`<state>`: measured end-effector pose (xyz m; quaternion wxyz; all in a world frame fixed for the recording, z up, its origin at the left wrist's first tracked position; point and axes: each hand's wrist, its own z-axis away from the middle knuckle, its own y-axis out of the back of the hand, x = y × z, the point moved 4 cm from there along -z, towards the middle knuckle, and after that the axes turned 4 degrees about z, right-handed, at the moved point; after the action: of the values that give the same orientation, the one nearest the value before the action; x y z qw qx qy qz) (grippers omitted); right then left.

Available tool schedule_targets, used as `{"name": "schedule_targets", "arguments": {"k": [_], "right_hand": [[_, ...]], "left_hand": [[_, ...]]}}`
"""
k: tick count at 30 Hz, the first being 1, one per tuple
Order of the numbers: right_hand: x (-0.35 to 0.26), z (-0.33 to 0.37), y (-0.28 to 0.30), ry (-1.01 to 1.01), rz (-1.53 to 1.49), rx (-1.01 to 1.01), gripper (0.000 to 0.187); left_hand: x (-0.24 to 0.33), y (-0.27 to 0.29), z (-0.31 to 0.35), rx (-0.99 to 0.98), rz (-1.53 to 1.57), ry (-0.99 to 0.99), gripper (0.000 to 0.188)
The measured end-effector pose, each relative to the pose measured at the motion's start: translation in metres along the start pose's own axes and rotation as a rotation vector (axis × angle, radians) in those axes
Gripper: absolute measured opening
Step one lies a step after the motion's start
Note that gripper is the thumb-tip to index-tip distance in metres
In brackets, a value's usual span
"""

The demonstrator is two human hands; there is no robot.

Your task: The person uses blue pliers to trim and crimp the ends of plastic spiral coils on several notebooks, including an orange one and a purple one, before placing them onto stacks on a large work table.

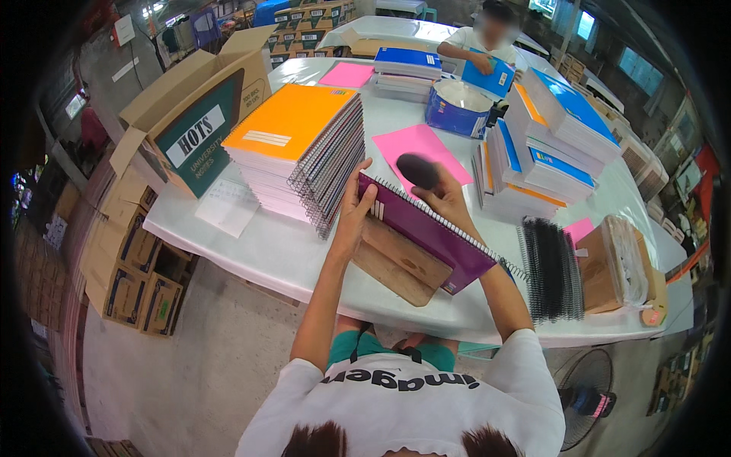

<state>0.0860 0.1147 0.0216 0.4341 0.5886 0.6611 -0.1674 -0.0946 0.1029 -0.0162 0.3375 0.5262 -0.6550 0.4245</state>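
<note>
A purple notebook stands tilted on its edge, with a wire coil running along its upper edge and loose coil trailing past its right end. My left hand grips its left end, thumb on the cover. Behind the coiled edge, my right hand closes round a dark rounded object, blurred and of unclear kind. Under the notebook lies a wooden block with a step in it. Just left of my left hand rises a tall stack of orange-covered coil-bound notebooks.
An open carton stands at the left. Black wire coils and a brown box lie right. Blue-covered notebook stacks stand beyond; across the table a person holds a blue notebook. Pink sheets lie mid-table. A fan stands below.
</note>
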Motion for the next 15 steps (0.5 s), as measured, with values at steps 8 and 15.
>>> {"name": "schedule_targets", "arguments": {"k": [8,15], "right_hand": [[0.074,0.009,0.03,-0.152,0.009,0.156,0.049],[0.009,0.005,-0.001,-0.145,0.253,-0.275,0.046]], "left_hand": [[0.002,-0.016,-0.007,-0.074,0.06,-0.029,0.056],[0.0,-0.005,-0.002,-0.043,0.106,0.036,0.057]]}}
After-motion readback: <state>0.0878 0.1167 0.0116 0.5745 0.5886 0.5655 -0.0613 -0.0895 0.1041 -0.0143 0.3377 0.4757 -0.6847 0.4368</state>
